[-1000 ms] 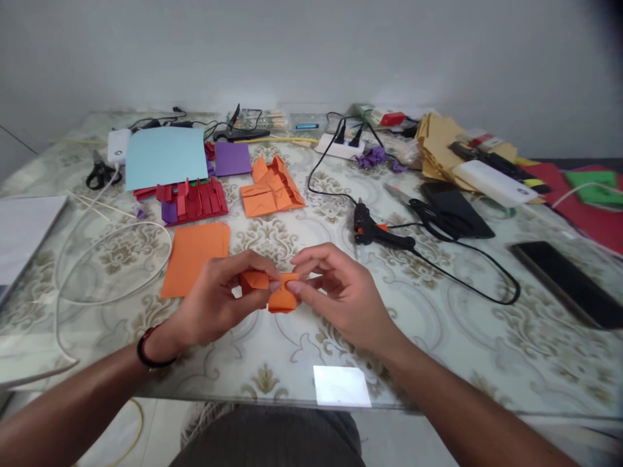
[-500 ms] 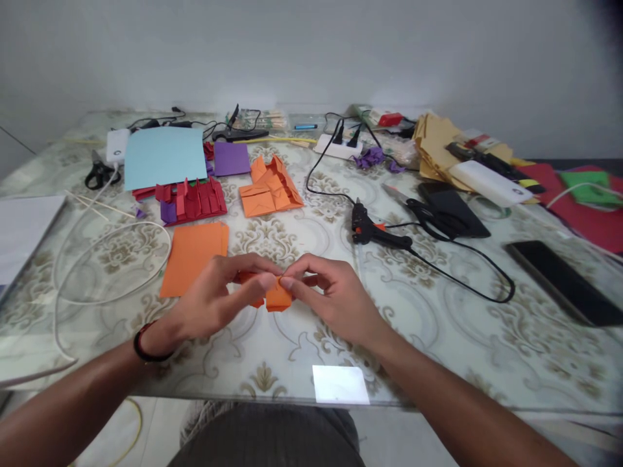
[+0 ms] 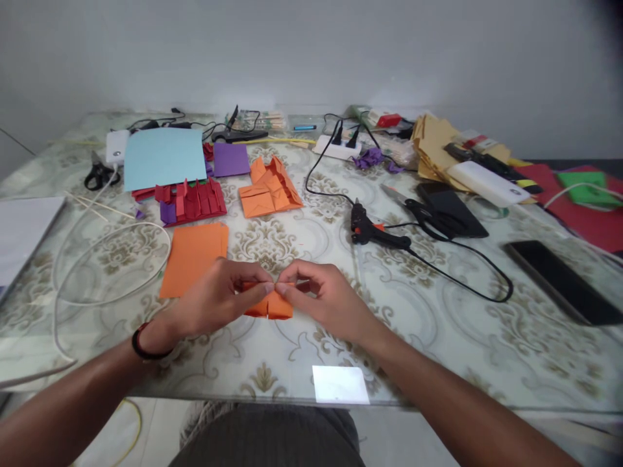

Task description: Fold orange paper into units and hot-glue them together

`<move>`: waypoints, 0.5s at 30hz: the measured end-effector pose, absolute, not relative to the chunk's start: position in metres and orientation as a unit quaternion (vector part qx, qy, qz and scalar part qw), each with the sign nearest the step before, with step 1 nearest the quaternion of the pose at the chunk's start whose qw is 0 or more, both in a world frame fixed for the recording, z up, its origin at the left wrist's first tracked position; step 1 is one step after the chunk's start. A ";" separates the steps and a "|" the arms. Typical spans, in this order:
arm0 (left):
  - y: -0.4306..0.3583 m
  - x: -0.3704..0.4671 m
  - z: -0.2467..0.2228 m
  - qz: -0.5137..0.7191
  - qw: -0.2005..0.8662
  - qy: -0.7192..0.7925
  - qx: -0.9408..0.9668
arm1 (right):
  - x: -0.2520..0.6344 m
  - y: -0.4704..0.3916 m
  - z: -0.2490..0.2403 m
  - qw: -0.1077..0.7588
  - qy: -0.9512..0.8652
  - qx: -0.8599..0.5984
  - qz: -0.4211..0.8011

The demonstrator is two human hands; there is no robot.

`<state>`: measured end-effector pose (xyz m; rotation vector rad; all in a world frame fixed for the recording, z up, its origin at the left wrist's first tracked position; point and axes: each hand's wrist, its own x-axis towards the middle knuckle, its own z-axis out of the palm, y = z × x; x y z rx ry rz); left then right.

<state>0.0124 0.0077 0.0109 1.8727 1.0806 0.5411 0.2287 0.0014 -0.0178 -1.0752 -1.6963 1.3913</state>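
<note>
Fingers [image 3: 263,294] of the left hand [image 3: 209,303] and of the right hand [image 3: 335,303] are closed in a pinch on one folded orange paper [image 3: 280,309], and the tips of both hands meet at its upper middle. This paper is in the lower centre of the frame, over the surface [image 3: 228,366], and a narrow slit shows between its left and right halves at the lower edge. It seems to me that the hands hold so close to the middle because from there each one can control its own half. The back side of the paper is hidden, so I cannot tell how the other fingertips support it.

Flat orange sheets [image 3: 192,256] lie just beyond the left hand, at left of centre, perhaps to be within easy reach. Near the upper centre, an orange folded piece [image 3: 275,194] rests apart from the hands, probably so that its raised flaps are not crushed. At right of centre lies a black glue gun [image 3: 387,237], its nozzle toward the upper part of the frame; presumably it is set aside, since both hands are occupied with the paper
</note>
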 end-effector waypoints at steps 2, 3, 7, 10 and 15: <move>0.007 0.013 0.009 0.218 0.435 0.434 0.758 | 0.228 0.002 -0.019 0.342 -0.650 -0.413 0.539; 0.007 0.013 0.008 0.220 0.428 0.435 0.761 | 0.228 0.002 -0.019 0.343 -0.647 -0.414 0.541; 0.007 0.012 0.007 0.238 0.390 0.438 0.774 | 0.230 0.003 -0.020 0.338 -0.630 -0.423 0.556; 0.008 0.012 0.006 0.243 0.375 0.445 0.776 | 0.232 0.005 -0.021 0.344 -0.620 -0.424 0.564; 0.010 0.012 0.003 0.220 0.407 0.450 0.764 | 0.231 0.007 -0.023 0.353 -0.633 -0.431 0.537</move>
